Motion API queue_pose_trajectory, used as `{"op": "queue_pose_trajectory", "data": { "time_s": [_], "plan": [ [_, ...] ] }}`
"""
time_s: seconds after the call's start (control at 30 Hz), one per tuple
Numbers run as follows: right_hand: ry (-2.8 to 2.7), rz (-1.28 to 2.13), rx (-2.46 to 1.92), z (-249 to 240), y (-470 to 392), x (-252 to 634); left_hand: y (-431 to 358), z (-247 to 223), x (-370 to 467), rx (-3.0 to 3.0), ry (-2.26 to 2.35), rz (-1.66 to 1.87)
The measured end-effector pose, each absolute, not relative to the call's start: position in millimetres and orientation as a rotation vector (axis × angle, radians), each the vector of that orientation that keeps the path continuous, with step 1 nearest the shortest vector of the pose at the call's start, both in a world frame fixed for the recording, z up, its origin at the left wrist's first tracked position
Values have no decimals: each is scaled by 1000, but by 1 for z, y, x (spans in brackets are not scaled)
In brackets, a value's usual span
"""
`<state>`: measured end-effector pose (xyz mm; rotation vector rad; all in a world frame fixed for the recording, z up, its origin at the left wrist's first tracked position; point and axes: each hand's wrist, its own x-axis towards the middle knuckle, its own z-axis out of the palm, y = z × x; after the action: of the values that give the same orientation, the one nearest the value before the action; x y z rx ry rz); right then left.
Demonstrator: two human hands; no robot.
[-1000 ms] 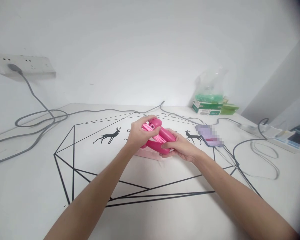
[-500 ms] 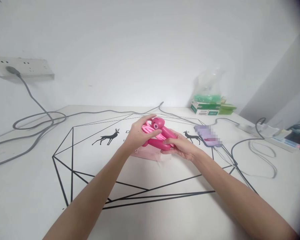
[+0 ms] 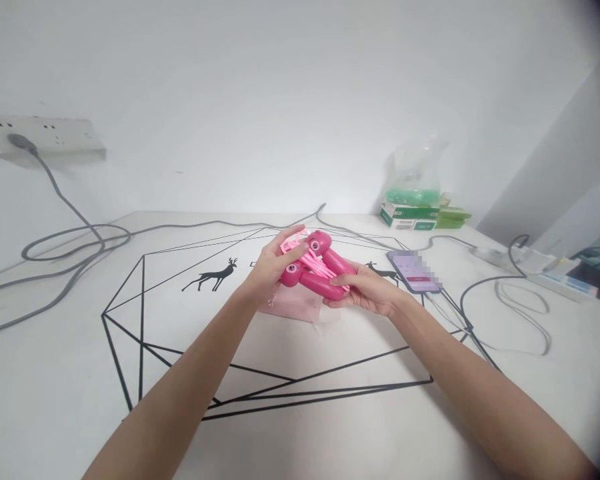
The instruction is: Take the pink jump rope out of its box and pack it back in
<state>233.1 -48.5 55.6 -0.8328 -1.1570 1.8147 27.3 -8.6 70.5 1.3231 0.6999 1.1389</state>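
Observation:
A pink skipping rope (image 3: 316, 268) with two thick magenta handles and a bundled light-pink cord is held above the white table (image 3: 70, 373). My right hand (image 3: 367, 291) grips the handles from below and the right. My left hand (image 3: 273, 268) rests its fingers on the cord and the handle ends at the left. Under the rope lies a pale pink clear pouch (image 3: 300, 305) on the table, partly hidden by my hands.
A phone (image 3: 413, 271) on a cable lies right of my hands. Green boxes and a plastic bag (image 3: 420, 200) stand at the back right. A power strip (image 3: 555, 270) and grey cables (image 3: 75, 243) run along both sides. A wall socket (image 3: 45, 137) is at the left.
The two handles have turned so their round ends point left, side by side. My left fingers shifted over the cord. The pouch below shows more.

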Motion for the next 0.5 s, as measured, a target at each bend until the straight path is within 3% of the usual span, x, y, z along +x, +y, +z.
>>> {"op": "queue_pose_trajectory", "data": {
  "time_s": [0.5],
  "plan": [
    [-1259,1865,-927,58,-46,242,-6,58,35,1357,722,1137]
  ]
}}
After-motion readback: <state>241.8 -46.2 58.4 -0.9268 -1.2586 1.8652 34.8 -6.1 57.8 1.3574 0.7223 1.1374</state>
